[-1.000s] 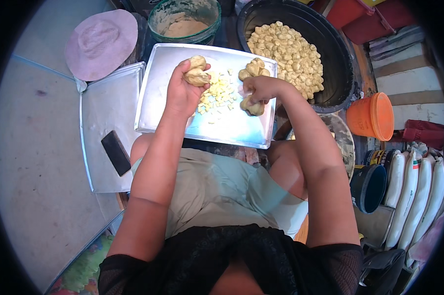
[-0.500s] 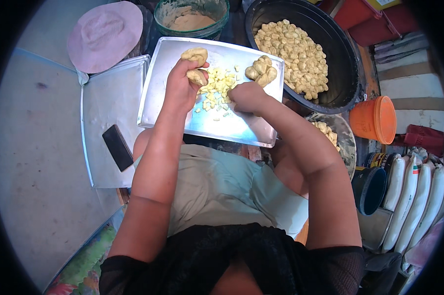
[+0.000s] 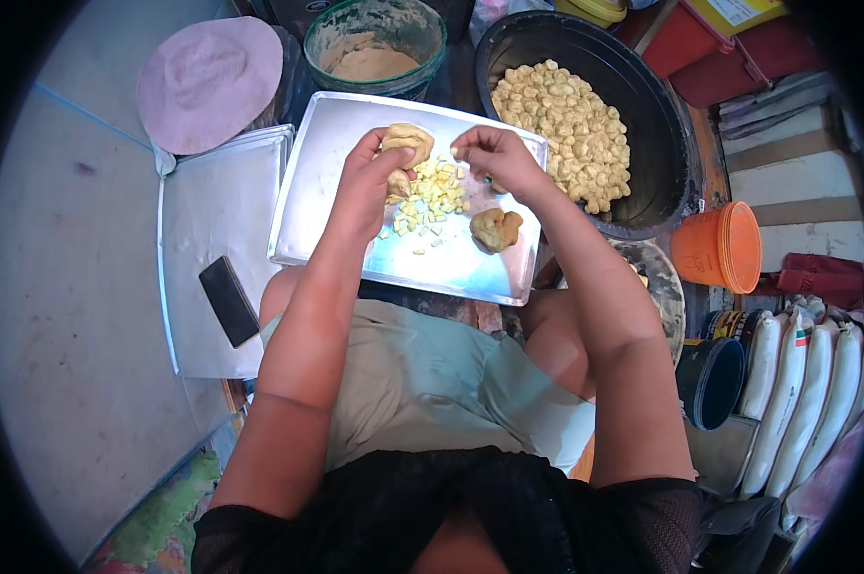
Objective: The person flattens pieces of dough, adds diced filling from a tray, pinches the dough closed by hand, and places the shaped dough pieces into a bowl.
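Note:
A shiny metal tray (image 3: 312, 191) lies above my lap with a scatter of small pale-yellow cubes (image 3: 422, 210) on it. My left hand (image 3: 360, 187) grips soft tan dough lumps (image 3: 405, 139) over the tray's middle. Just right of it, my right hand (image 3: 499, 163) pinches a small pale piece (image 3: 456, 154) between bent fingers. Another dough lump (image 3: 494, 228) rests on the tray's lower right, and more dough is partly hidden beneath my right hand.
A black tub (image 3: 662, 143) of dough pieces stands upper right, a green-rimmed bucket (image 3: 375, 62) of powder at the back. An orange bucket (image 3: 714, 244) and white sacks (image 3: 796, 392) are right. Left are stacked trays (image 3: 202, 210), a phone (image 3: 229, 298) and a pink hat (image 3: 207, 77).
My right hand has moved up from the cubes toward the dough in my left hand, uncovering the lower right lump. My left hand is slightly lower and further right.

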Action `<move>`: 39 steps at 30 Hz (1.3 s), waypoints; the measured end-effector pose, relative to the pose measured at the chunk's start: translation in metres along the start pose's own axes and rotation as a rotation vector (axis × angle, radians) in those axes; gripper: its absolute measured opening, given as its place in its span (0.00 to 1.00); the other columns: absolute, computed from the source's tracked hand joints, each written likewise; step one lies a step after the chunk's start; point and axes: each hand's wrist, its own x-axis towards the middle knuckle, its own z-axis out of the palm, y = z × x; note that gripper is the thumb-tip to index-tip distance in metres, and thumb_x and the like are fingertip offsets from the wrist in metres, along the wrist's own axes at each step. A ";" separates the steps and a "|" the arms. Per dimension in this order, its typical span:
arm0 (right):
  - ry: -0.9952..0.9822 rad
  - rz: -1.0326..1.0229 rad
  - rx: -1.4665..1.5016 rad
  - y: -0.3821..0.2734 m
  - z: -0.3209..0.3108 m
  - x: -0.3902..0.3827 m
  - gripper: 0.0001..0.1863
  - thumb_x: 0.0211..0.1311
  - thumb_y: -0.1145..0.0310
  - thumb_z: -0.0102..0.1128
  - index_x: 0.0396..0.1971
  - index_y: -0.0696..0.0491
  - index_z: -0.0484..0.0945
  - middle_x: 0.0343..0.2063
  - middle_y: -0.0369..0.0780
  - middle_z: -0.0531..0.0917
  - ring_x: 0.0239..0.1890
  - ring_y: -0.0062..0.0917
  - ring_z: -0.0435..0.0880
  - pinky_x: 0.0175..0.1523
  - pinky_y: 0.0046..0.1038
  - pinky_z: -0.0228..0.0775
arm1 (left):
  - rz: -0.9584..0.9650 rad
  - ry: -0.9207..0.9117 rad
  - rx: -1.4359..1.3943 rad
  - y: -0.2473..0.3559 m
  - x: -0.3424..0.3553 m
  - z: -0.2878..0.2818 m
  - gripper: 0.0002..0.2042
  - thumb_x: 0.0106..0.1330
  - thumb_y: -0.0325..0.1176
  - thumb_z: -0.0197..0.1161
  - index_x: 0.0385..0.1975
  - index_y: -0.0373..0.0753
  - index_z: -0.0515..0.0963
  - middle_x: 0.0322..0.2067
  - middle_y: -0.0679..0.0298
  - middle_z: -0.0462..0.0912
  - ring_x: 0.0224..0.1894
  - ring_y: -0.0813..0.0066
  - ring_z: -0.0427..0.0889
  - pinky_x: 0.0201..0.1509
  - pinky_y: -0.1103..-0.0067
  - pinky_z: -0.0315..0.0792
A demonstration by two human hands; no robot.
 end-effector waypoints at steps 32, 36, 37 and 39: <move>0.038 -0.622 -0.373 -0.058 -0.003 -0.037 0.15 0.49 0.73 0.69 0.39 0.53 0.80 0.33 0.36 0.81 0.38 0.23 0.79 0.44 0.25 0.72 | -0.161 -0.346 -0.215 0.000 -0.007 0.012 0.18 0.60 0.27 0.60 0.50 0.38 0.68 0.37 0.59 0.78 0.40 0.74 0.78 0.42 0.80 0.75; 0.756 -0.651 -0.497 -0.043 -0.053 -0.018 0.15 0.51 0.75 0.63 0.41 0.49 0.80 0.36 0.40 0.81 0.42 0.32 0.79 0.51 0.31 0.70 | -0.175 0.015 -0.155 -0.011 0.014 -0.022 0.14 0.66 0.36 0.58 0.46 0.35 0.71 0.30 0.60 0.78 0.36 0.75 0.77 0.40 0.81 0.73; 0.968 -0.748 -0.880 -0.044 -0.065 -0.020 0.15 0.51 0.76 0.62 0.41 0.49 0.80 0.38 0.41 0.81 0.44 0.33 0.79 0.53 0.32 0.69 | -0.168 0.142 -0.265 -0.012 0.016 -0.028 0.14 0.66 0.37 0.58 0.45 0.33 0.71 0.32 0.60 0.78 0.37 0.75 0.76 0.42 0.81 0.72; 0.974 -0.615 -1.047 -0.026 -0.059 -0.021 0.16 0.50 0.76 0.62 0.41 0.49 0.80 0.40 0.41 0.80 0.46 0.34 0.78 0.54 0.33 0.68 | -0.090 0.194 -0.396 -0.014 0.019 -0.025 0.14 0.65 0.33 0.56 0.45 0.31 0.71 0.36 0.57 0.76 0.42 0.70 0.75 0.50 0.77 0.71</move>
